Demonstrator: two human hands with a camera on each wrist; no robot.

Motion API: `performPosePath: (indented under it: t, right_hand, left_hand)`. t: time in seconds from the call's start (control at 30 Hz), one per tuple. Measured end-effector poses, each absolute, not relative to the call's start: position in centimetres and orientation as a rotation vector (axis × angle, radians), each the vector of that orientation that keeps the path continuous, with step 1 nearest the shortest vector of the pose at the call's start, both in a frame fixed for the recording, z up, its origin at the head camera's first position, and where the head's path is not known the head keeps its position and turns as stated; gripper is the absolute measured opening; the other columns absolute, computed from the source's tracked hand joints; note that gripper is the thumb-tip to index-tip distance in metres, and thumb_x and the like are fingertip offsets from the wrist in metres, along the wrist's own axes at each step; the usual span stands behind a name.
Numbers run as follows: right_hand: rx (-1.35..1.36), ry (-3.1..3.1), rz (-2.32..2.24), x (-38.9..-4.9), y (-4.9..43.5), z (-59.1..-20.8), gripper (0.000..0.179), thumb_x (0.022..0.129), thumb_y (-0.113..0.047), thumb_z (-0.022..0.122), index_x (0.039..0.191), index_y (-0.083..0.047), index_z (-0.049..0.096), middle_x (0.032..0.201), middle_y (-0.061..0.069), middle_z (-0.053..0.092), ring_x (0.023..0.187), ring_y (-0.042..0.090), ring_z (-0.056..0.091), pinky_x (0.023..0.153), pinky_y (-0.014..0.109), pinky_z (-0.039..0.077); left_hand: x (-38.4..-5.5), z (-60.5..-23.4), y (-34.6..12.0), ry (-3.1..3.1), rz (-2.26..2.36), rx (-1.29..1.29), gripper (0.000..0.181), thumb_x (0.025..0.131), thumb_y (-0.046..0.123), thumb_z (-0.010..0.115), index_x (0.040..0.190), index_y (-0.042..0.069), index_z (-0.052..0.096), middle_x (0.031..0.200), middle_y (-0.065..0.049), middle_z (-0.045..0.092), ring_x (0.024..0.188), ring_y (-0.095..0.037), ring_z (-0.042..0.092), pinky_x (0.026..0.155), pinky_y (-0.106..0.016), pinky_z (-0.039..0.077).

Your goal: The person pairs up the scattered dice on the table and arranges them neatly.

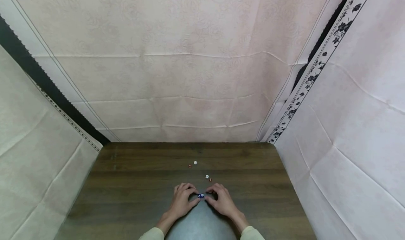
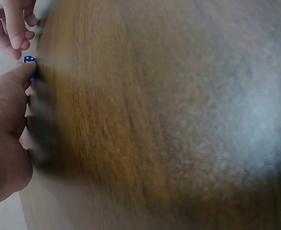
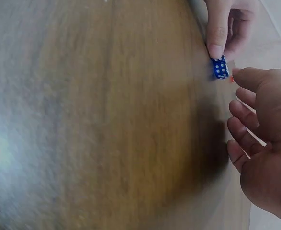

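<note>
Two small blue dice [image 1: 200,195] with white pips sit side by side close over the wooden table, between the two hands. My left hand [image 1: 181,200] pinches the left one between thumb and forefinger. In the right wrist view the left thumb presses one end of the blue dice [image 3: 220,69], and the pips of the other end show. My right hand [image 1: 223,202] is just to the right, its thumb and forefinger spread apart with a gap between their tips. The left wrist view shows blue dice [image 2: 29,59] at the left thumb's tip, partly hidden by it.
Beyond the hands lie a white die [image 1: 207,176] and a red die [image 1: 210,180] close together. Farther back are another white die [image 1: 195,162] and red die [image 1: 190,166]. Pale cloth [image 1: 202,78] hangs behind the wooden table [image 1: 133,183] and along both sides.
</note>
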State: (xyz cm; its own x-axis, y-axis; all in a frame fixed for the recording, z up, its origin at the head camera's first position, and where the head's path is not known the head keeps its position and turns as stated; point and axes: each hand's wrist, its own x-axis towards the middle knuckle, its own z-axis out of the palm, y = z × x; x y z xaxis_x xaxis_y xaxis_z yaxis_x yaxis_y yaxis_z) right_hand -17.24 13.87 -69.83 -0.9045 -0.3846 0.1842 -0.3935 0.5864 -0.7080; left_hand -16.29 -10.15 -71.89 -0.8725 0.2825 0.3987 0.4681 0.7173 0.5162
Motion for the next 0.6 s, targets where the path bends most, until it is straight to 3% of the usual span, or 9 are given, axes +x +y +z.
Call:
performPosePath:
  t: [0.27,0.6]
  right_hand:
    - [0.551,-2.694,1.208,-18.7,14.2,-69.0,0.018,0.098,-0.012,0.088,0.114,-0.008,0.082,0.108,0.0,0.076,0.1,0.017,0.07,0.09,0.037,0.059]
    - [0.395,-2.768,1.064,-21.5,13.8,-68.7,0.034,0.097,-0.021,0.09,0.126,-0.007,0.08,0.119,0.007,0.074,0.111,0.021,0.063,0.097,0.043,0.054]
  left_hand:
    - [-16.3,-71.6,-10.2,-2.659,-0.934,-0.577,0.02,0.086,0.024,0.1,0.1,0.021,0.085,0.111,0.006,0.077,0.109,-0.016,0.065,0.101,-0.056,0.046]
    - [-16.1,-71.1,-10.2,-2.69,-0.964,-0.572,0.019,0.087,0.022,0.099,0.101,0.02,0.086,0.112,0.003,0.077,0.11,-0.018,0.066,0.102,-0.058,0.046]
